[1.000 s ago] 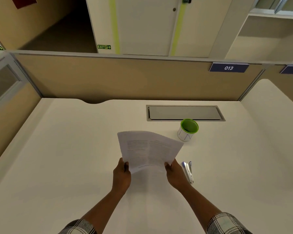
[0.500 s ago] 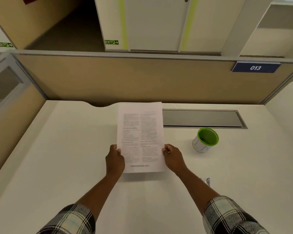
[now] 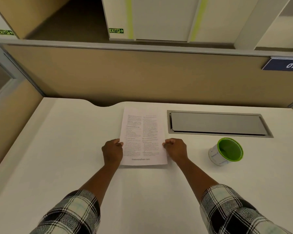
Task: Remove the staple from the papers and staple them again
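Note:
The printed papers (image 3: 142, 135) are held upright-facing in front of me, text in two columns, above the white desk (image 3: 57, 149). My left hand (image 3: 112, 151) pinches their left edge and my right hand (image 3: 176, 150) pinches their right edge, both near the lower half. The staple itself is too small to make out. The stapler seen earlier is out of sight, hidden behind my right forearm or below the frame.
A white cup with a green rim (image 3: 227, 152) stands on the desk to the right of my hands. A grey cable hatch (image 3: 216, 124) is set into the desk behind it. A tan partition (image 3: 125, 76) closes off the back.
The papers went from bent and tilted to flat and straight, facing me. My head view shifted left, so the cup moved right in the picture and the stapler dropped out of sight.

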`<state>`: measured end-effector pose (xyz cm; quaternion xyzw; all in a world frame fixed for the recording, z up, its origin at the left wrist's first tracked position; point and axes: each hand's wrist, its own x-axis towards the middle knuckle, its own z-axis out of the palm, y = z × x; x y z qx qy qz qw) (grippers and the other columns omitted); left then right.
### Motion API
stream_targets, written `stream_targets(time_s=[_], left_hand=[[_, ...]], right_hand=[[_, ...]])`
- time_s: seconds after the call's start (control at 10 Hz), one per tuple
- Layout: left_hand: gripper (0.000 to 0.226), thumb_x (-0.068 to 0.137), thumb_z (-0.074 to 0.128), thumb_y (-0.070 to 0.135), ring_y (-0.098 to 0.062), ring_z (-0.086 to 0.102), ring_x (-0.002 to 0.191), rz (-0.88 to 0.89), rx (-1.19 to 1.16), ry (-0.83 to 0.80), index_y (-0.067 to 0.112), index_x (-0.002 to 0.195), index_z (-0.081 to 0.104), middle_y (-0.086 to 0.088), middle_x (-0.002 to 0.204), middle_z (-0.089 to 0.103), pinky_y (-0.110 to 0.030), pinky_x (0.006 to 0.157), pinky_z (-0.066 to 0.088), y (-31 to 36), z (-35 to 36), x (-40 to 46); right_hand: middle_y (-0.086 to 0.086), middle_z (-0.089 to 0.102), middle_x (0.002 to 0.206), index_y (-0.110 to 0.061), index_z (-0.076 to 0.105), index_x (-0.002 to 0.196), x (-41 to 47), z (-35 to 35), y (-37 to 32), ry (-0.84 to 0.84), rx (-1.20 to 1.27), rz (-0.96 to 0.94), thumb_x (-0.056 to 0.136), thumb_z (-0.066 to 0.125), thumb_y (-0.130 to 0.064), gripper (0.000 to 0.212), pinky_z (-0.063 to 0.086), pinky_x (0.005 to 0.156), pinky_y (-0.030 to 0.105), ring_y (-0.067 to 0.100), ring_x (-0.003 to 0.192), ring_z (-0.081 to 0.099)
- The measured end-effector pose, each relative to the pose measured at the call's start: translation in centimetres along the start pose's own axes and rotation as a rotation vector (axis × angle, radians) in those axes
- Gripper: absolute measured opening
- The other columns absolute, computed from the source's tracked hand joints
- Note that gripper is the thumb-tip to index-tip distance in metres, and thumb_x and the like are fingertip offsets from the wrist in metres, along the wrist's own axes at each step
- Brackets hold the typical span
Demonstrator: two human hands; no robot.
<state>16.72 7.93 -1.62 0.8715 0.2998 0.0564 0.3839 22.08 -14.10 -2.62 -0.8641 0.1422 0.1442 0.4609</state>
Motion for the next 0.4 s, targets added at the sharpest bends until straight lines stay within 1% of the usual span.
stream_targets(time_s=[0.1, 0.2, 0.3, 0.4], left_hand=[[0.019, 0.091, 0.059, 0.008, -0.025, 0.065, 0.077, 0.014, 0.031, -0.016, -0.004, 0.092, 0.073, -0.017, 0.096, 0.075, -0.023, 0.076, 0.047, -1.3, 0.9, 0.6], [0.022, 0.092, 0.059, 0.011, -0.029, 0.064, 0.074, 0.0, 0.048, -0.028, -0.006, 0.081, 0.068, -0.022, 0.091, 0.074, -0.028, 0.073, 0.047, -2.0, 1.3, 0.8], [0.028, 0.094, 0.055, 0.018, -0.039, 0.065, 0.095, 0.017, 0.118, -0.038, -0.008, 0.1, 0.065, -0.025, 0.1, 0.07, -0.042, 0.082, 0.05, -1.5, 0.7, 0.0], [0.035, 0.097, 0.051, 0.022, -0.037, 0.059, 0.111, 0.105, 0.243, 0.01, 0.0, 0.123, 0.058, -0.019, 0.117, 0.065, -0.046, 0.094, 0.047, -1.0, -0.1, -1.9]], right_hand=[[0.005, 0.072, 0.101, -0.006, 0.074, 0.098, 0.3, 0.2, 0.0, -0.002, -0.027, -0.013, 0.086, 0.066, -0.015, 0.017, 0.052, 0.09, 0.033, 0.022, 0.091, 0.065], [0.004, 0.073, 0.093, -0.005, 0.075, 0.088, 0.2, 0.0, 0.2, -0.03, -0.117, -0.05, 0.086, 0.064, -0.018, 0.017, 0.05, 0.084, 0.031, 0.021, 0.085, 0.065], [0.008, 0.068, 0.071, -0.001, 0.064, 0.064, 0.1, -0.3, 0.7, -0.063, -0.287, -0.103, 0.088, 0.06, -0.026, 0.035, 0.041, 0.07, 0.027, 0.024, 0.066, 0.056], [0.008, 0.054, 0.058, -0.004, 0.045, 0.054, -0.7, -0.9, 1.4, -0.014, -0.35, -0.138, 0.086, 0.057, -0.027, 0.042, 0.038, 0.064, 0.029, 0.031, 0.065, 0.046]])
